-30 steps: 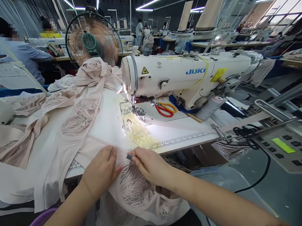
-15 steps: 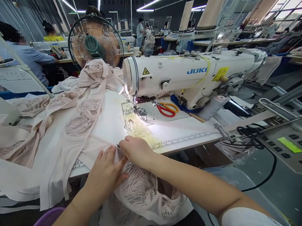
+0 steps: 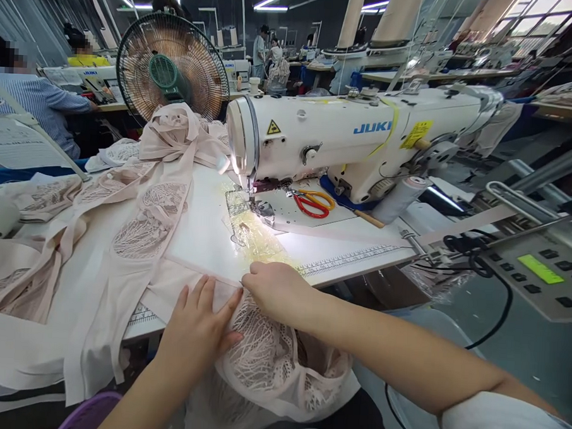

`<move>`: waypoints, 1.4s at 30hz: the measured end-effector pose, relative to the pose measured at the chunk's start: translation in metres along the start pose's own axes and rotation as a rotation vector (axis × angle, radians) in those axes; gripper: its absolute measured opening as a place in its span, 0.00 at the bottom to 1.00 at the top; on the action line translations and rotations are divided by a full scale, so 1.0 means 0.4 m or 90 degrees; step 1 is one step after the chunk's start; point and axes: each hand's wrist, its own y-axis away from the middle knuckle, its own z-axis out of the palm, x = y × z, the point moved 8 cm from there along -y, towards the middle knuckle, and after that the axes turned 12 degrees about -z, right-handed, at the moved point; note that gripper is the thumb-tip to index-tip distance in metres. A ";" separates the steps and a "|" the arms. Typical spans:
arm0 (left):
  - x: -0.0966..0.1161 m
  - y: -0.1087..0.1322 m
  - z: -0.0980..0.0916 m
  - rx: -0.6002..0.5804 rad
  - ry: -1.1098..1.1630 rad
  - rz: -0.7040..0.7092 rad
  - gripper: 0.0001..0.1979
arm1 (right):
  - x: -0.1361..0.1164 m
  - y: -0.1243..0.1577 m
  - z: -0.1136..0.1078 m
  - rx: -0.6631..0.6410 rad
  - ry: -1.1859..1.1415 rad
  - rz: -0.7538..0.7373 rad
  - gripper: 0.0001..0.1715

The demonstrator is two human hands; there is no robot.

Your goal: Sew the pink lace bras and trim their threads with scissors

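A pale pink lace bra point(image 3: 261, 359) hangs over the table's front edge, its cups in my lap and its plain band point(image 3: 181, 276) lying on the tabletop. My left hand point(image 3: 200, 318) rests palm down on the band, fingers spread and thumb over the edge. Close beside it, my right hand point(image 3: 275, 293) is closed, fingertips pinched at the end of the band's edge; what lies inside the fingers is mostly hidden. Beyond the hands stands a white sewing machine point(image 3: 327, 137), its lit needle area over yellowish clear film point(image 3: 256, 238).
Red and yellow-handled scissors point(image 3: 312, 203) lie under the machine arm, near a grey thread cone point(image 3: 403, 197). More bras point(image 3: 150, 221) are heaped along the left. A control box point(image 3: 544, 270) juts in at right. A large fan point(image 3: 174, 64) and co-workers are behind.
My right hand has moved a little right along the band, away from my left fingers. A small dark tip at its fingertips no longer shows. The view has shifted slightly.
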 end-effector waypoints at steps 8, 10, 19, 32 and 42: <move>0.002 -0.002 0.001 0.006 -0.009 -0.006 0.32 | 0.006 -0.006 -0.005 0.063 -0.016 0.023 0.09; 0.003 -0.001 0.001 0.015 -0.010 -0.002 0.32 | 0.003 -0.022 0.001 0.067 -0.026 0.023 0.09; 0.004 -0.002 -0.002 0.021 -0.018 0.007 0.32 | -0.003 -0.050 0.014 0.053 -0.048 0.004 0.08; 0.015 0.003 0.007 0.049 -0.012 0.046 0.30 | 0.015 -0.009 -0.027 0.059 -0.026 0.000 0.07; 0.016 0.002 -0.010 0.064 0.010 0.046 0.22 | 0.014 0.000 0.002 0.036 -0.035 0.008 0.07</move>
